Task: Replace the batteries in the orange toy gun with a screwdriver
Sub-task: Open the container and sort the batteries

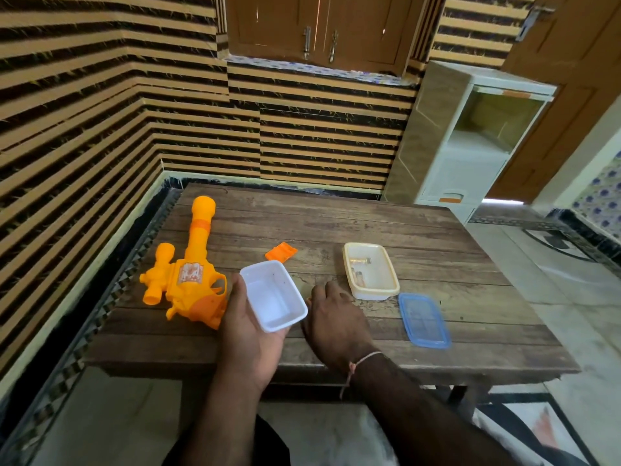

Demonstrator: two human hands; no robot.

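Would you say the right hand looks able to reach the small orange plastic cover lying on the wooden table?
Probably yes. The right hand rests on the table, apparently empty, and bare wood lies between it and the orange cover. The left hand holds the white tub off to the side.

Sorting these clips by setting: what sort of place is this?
Likely a room in a home, not a workshop: a wooden table in a corner, cupboard doors on the striped wall, a plastic drawer unit beside a door.

The orange toy gun (188, 274) lies flat at left centre; its orange battery cover (281, 252) lies detached, centre frame.
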